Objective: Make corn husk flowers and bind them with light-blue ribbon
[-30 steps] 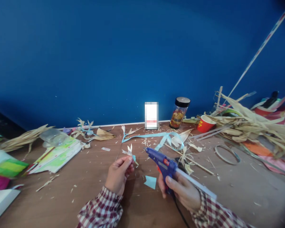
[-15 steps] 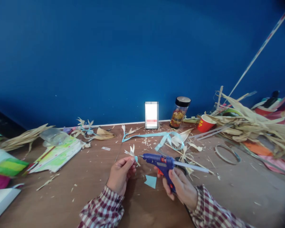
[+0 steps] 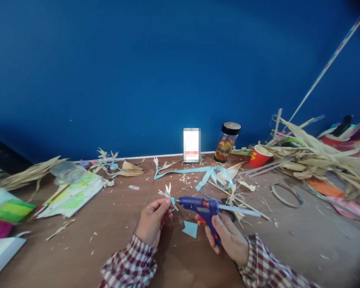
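Between the thumb and fingers of my left hand (image 3: 154,220) is a small corn husk flower (image 3: 167,192) with pale pointed petals and a bit of light blue ribbon at its base. My right hand (image 3: 225,236) is closed round the handle of a blue hot glue gun (image 3: 199,205). A translucent glue stick (image 3: 241,210) juts from the gun's back end. The nozzle points left and meets or nearly touches the blue ribbon on the flower. On the table below the gun lies a cut piece of light blue ribbon (image 3: 190,229).
Behind the hands are a long blue ribbon (image 3: 180,171), husk scraps, a lidded jar (image 3: 227,142) and a bright, blurred-out upright object (image 3: 191,145). At right lie a red paper cup (image 3: 259,156), piled dry husks (image 3: 312,160) and a ring (image 3: 287,195). A painted sheet (image 3: 75,196) is at left.
The glue gun has shifted slightly left, bringing its nozzle up to the ribbon at the flower's base. My left hand has barely moved, with the flower turned a little.
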The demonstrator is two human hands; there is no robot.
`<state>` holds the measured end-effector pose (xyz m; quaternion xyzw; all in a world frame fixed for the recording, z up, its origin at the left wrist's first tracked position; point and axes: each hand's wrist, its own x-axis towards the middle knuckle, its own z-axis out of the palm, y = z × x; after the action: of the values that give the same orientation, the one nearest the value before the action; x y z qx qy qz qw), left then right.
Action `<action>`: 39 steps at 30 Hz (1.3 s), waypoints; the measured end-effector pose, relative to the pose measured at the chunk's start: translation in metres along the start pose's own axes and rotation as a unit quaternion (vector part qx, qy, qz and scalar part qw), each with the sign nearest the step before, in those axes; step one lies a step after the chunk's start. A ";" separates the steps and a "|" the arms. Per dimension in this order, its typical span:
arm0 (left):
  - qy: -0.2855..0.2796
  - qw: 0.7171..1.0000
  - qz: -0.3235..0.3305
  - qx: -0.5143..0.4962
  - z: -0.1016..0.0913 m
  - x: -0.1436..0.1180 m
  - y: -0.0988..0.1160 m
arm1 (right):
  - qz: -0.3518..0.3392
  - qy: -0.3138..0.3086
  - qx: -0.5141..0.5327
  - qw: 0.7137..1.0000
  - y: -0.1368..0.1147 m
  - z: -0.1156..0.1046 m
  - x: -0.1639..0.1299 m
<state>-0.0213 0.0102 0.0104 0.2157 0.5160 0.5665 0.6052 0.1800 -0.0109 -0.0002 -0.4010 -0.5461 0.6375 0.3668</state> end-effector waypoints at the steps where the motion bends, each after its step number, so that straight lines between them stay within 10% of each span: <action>1: 0.002 1.000 0.000 0.001 0.000 0.000 0.000 | 0.001 -0.001 0.002 1.000 0.000 0.000 0.000; 39: -0.005 1.000 0.026 0.001 0.001 -0.002 0.004 | -0.012 0.001 -0.009 1.000 0.002 0.001 0.000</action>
<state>-0.0219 0.0101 0.0149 0.2329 0.5079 0.5805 0.5923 0.1790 -0.0119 -0.0022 -0.3982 -0.5566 0.6274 0.3715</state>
